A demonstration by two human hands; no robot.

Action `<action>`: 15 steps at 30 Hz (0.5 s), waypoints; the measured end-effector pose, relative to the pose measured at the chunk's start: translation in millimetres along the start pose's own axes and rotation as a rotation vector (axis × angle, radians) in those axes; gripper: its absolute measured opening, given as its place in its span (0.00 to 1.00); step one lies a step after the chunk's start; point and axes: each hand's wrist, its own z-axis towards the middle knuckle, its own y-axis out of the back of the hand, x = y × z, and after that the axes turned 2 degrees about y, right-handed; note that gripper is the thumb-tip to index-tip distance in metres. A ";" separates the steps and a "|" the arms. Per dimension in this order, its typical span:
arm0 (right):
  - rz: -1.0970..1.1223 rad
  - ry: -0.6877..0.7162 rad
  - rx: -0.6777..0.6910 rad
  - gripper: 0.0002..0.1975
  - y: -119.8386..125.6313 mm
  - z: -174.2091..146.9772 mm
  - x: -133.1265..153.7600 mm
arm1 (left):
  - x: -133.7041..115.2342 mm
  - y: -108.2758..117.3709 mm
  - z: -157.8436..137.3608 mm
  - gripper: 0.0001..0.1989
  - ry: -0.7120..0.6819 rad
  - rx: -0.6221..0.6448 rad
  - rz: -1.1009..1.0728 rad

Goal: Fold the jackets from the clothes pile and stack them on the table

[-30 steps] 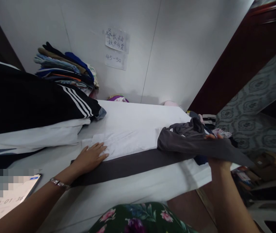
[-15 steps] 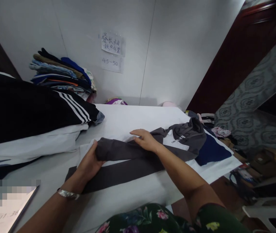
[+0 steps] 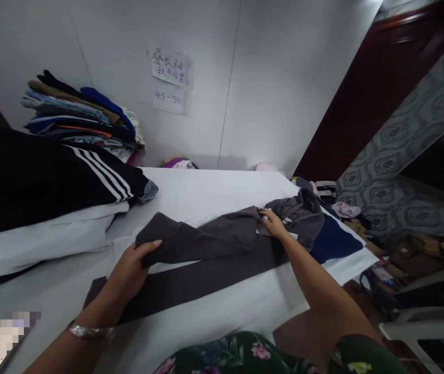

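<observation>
Grey hooded garment (image 3: 222,236) on the white surface (image 3: 214,187), centre of the frame; both our hands on it.
Our left hand (image 3: 130,270) grips one end of a sleeve (image 3: 179,239), left of centre, thumb on top; our right hand (image 3: 274,224) pinches fabric near the hood (image 3: 310,215), right of centre. We see navy cloth (image 3: 335,240) just beside the hood.

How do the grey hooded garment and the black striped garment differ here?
The left hand and right hand hold the grey hooded garment; neither touches the black striped garment. The black one shows three white stripes; the grey one shows none. Both are dark fabric.
</observation>
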 end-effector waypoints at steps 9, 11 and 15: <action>0.046 0.002 -0.132 0.14 30.8 48.9 -2.9 | -62.0 55.6 -4.2 0.08 -0.060 0.178 -0.377; 0.009 -0.009 -0.149 0.15 42.5 58.3 -1.7 | -58.2 75.0 0.5 0.05 -0.211 0.207 -0.312; -0.106 -0.061 -0.136 0.18 48.1 73.8 -0.5 | -31.9 96.0 15.4 0.08 -0.338 0.206 -0.059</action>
